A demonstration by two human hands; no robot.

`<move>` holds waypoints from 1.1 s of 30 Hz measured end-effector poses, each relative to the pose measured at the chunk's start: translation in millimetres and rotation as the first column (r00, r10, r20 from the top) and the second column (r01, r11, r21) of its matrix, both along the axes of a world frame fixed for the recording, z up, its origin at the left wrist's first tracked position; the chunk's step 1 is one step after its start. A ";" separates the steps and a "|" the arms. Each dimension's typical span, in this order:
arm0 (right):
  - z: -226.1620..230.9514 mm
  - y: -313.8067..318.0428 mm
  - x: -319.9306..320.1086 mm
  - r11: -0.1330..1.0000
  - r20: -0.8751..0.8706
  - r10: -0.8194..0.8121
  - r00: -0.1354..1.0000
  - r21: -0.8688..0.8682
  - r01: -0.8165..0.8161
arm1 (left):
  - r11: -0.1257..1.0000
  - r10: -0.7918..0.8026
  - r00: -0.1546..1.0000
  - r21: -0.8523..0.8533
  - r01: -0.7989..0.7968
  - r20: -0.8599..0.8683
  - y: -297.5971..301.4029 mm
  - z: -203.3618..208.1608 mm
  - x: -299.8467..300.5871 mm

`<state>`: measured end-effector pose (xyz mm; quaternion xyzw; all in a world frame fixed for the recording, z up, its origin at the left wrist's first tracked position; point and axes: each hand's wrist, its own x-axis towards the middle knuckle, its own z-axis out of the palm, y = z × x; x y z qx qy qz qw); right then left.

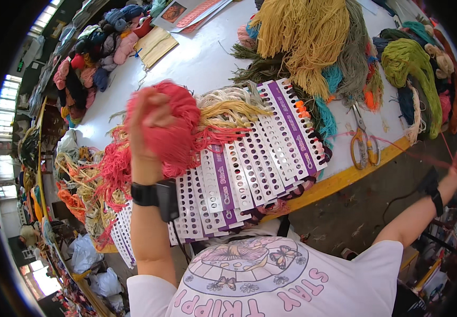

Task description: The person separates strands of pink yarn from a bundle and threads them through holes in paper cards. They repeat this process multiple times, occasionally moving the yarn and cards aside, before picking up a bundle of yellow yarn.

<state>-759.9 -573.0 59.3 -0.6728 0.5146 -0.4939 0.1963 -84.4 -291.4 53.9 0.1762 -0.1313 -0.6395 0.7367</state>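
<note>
My left hand (152, 119), slightly blurred, is sunk into a thick bundle of pink-red embroidery thread (178, 129) and grips it. Loose pink-red strands (113, 179) hang down beside that wrist. Out to the far right, past the table's edge, my right hand (454, 173) is closed on a pink-red strand, which runs up and back toward the table. Under the bundle lie white and purple thread cards (239, 182) with rows of punched holes, overlapping like a fan. Cream and yellow threads (231, 108) lie across them, and some holes carry orange and pink thread.
Orange-handled scissors (364, 150) lie near the yellow table edge (334, 182). Large mustard (302, 37), grey and teal hanks pile up at the back. An olive-green hank (410, 66) sits at the right, coloured yarn balls (99, 58) at the back left, near a wooden board (156, 47).
</note>
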 end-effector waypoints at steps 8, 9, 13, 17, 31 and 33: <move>-52.8 116.6 351.0 0.627 0.570 0.437 0.696 0.362 -0.690 | 0.590 -0.372 0.883 0.807 -0.013 0.286 -31.2 -61.0 -97.2; -75.4 126.1 377.0 0.544 0.546 0.447 0.708 0.463 -0.700 | 0.596 -0.382 0.879 0.803 -0.003 0.286 -39.1 -64.2 -102.6; -106.4 148.4 423.9 0.368 0.599 0.458 0.657 0.546 -0.753 | 0.601 -0.503 0.631 0.763 -0.236 0.591 -58.2 -76.0 -119.3; -114.3 149.2 428.1 0.426 0.530 0.482 0.697 0.553 -0.716 | 0.698 -0.373 0.471 0.576 -0.427 0.800 -55.4 -82.6 -126.3; -111.6 162.6 440.0 0.694 0.360 0.486 0.797 0.395 -0.602 | 0.732 -0.338 0.834 0.678 -0.058 0.436 -45.1 -80.9 -107.6; -111.6 160.4 440.6 0.676 0.385 0.457 0.802 0.436 -0.595 | 0.720 -0.251 0.723 0.624 -0.305 0.643 -46.0 -86.1 -112.9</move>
